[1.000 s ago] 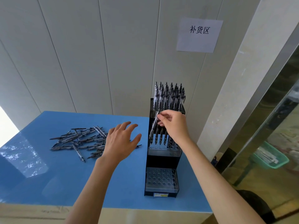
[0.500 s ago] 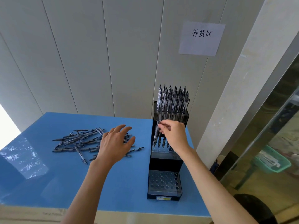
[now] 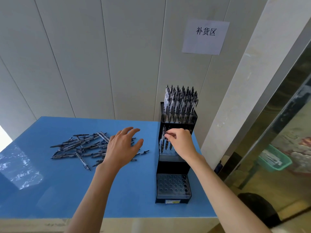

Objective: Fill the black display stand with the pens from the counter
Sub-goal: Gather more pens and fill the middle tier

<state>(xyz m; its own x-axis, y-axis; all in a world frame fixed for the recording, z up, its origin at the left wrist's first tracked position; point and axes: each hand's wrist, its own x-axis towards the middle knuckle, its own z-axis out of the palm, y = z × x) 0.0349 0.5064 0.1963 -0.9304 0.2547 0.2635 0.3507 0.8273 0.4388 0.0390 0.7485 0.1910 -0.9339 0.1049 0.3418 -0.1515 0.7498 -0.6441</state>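
Black plastic, the display stand [image 3: 173,170] has a full top tier; my right hand [image 3: 180,142] pinches a pen [image 3: 163,140] into its middle tier. My left hand [image 3: 122,147], fingers spread, hovers over the loose pens [image 3: 79,147] on the blue counter [image 3: 50,190]; next it must grasp one.

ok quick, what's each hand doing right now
Left hand: open, fingers spread above the loose pens, holding nothing.
Right hand: pinching a pen at the display stand's middle tier.
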